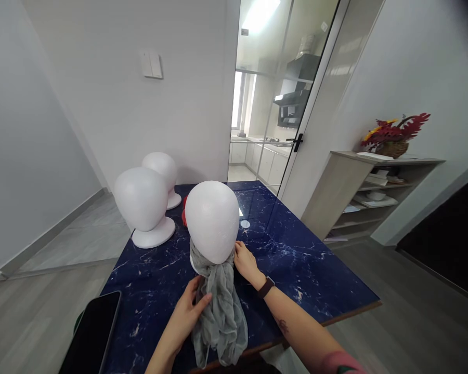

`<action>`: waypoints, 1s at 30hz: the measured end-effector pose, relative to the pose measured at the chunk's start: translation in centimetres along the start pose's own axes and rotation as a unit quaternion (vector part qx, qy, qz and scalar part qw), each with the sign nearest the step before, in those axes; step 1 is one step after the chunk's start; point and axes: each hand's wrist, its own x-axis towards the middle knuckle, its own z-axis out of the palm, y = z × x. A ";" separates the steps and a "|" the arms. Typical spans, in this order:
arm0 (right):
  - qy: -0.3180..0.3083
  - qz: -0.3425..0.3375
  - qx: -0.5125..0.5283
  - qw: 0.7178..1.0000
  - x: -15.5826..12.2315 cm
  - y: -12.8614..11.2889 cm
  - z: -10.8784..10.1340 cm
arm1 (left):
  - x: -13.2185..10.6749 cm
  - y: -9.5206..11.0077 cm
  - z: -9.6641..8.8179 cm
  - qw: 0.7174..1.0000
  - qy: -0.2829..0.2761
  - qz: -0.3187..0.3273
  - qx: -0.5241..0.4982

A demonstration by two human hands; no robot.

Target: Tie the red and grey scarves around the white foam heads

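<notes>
A white foam mannequin head (212, 221) stands upright at the middle of the table, facing me. Wrapped around its neck is a sheer grey scarf (220, 317), gathered under the chin, its ends hanging down over the table's front edge. My left hand (187, 311) is on the scarf's left side, thumb over the fabric and fingers partly hidden behind it. At the right of the neck, my right hand (246, 262) has its fingers closed at the wrapped scarf; the fingertips are partly hidden by the head.
Two more white foam heads, a nearer one (141, 200) and a farther one (161, 169), stand left on the blue marbled table (288, 270). Red fabric (184, 212) shows behind the middle head. A dark-screened device (91, 332) is front left. A shelf (327, 192) stands right.
</notes>
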 end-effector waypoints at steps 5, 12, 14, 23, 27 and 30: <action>0.005 -0.002 0.021 1.000 0.1 0.5 0.3 | 3.3 -0.1 -3.0 0.979 0.136 0.083 0.128; 0.008 -0.002 0.040 0.999 0.2 1.2 0.9 | 7.8 1.2 -2.6 0.947 0.062 0.170 0.266; 0.008 0.001 0.039 0.999 0.1 1.1 0.9 | 7.9 1.3 -2.0 0.939 0.043 0.172 0.296; 0.043 -0.011 0.164 0.985 -0.1 1.3 1.1 | 7.5 2.4 -1.0 0.926 0.100 0.170 0.323; 0.031 0.044 0.309 0.950 0.2 1.5 0.7 | 7.9 3.9 -0.2 0.928 0.088 0.170 0.320; 0.062 0.084 0.441 0.891 0.6 1.6 -0.2 | 8.5 5.0 1.2 0.932 0.077 0.170 0.310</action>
